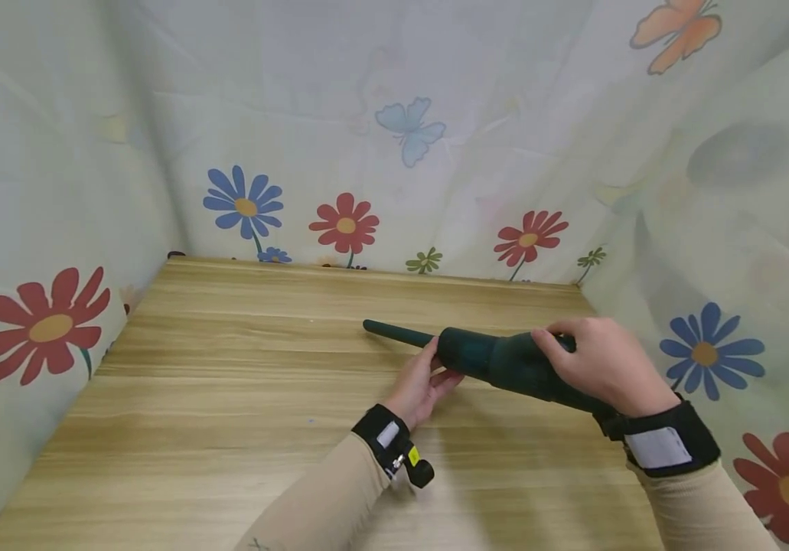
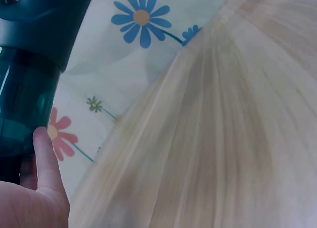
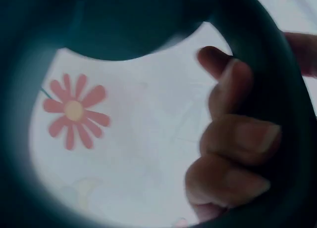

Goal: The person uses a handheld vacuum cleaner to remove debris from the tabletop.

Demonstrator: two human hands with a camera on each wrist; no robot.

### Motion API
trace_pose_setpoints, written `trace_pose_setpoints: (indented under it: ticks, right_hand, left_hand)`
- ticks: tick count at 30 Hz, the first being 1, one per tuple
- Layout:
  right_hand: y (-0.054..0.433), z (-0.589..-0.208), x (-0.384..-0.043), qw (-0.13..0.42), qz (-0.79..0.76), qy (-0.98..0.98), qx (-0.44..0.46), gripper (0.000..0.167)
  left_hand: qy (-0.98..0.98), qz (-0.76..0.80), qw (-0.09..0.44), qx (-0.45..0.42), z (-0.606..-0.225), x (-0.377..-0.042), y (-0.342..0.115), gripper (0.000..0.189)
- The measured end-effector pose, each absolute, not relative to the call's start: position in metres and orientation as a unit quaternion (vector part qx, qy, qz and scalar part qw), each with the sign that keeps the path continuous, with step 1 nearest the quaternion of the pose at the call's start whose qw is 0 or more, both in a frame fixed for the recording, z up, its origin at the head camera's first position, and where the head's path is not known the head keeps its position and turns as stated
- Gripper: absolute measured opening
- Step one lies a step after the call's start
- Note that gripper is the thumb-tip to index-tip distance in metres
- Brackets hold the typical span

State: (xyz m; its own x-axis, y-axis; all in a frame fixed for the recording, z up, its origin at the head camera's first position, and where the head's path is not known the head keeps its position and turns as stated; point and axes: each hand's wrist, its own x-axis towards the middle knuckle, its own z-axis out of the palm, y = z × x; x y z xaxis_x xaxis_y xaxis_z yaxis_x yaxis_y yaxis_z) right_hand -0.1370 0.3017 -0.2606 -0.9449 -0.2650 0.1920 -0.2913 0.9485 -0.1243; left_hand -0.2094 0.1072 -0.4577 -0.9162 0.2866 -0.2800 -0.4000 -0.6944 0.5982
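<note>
A dark green handheld vacuum cleaner (image 1: 504, 363) is held over the wooden table, its long thin nozzle (image 1: 397, 332) pointing left. My right hand (image 1: 604, 360) grips its handle; in the right wrist view the fingers (image 3: 237, 139) curl round one side of the handle loop (image 3: 277, 84). At the front end, where the nozzle meets the body, my left hand (image 1: 418, 390) holds the vacuum cleaner with thumb and fingers. The left wrist view shows a fingertip (image 2: 40, 136) against the translucent green front section (image 2: 25, 99).
Beneath both hands lies a light wood-grain table (image 1: 215, 398). Pale cloth walls (image 1: 298, 92) printed with flowers and butterflies enclose it at the back, left and right. The right wall stands close to my right hand.
</note>
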Motion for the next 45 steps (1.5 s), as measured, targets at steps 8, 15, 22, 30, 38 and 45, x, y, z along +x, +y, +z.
trace_pose_setpoints:
  ticks: [8,15,22,30,38,45]
  right_hand:
    - [0.29,-0.282,-0.161,0.099,0.091,-0.977,0.165,0.033]
    - [0.248,-0.285,-0.178,0.148,0.054,-0.966,0.207,0.031]
    - [0.223,-0.281,-0.184,0.172,0.048,-0.958,0.224,0.032]
    - [0.218,-0.283,-0.188,0.164,0.054,-0.96,0.223,0.033]
    - [0.235,-0.281,-0.19,0.145,0.052,-0.964,0.217,0.029]
    - [0.253,-0.275,-0.192,0.182,0.027,-0.958,0.221,0.035]
  left_hand:
    - [0.348,0.917,0.139,-0.135,-0.464,-0.216,0.092,0.045]
    - [0.329,0.924,0.093,-0.17,-0.463,-0.227,0.067,0.039]
    - [0.311,0.926,0.085,-0.196,-0.463,-0.235,0.047,0.044]
    - [0.311,0.924,0.081,-0.205,-0.462,-0.234,0.038,0.047]
    - [0.304,0.928,0.065,-0.203,-0.46,-0.222,0.051,0.043]
    - [0.322,0.921,0.042,-0.214,-0.452,-0.196,0.071,0.04]
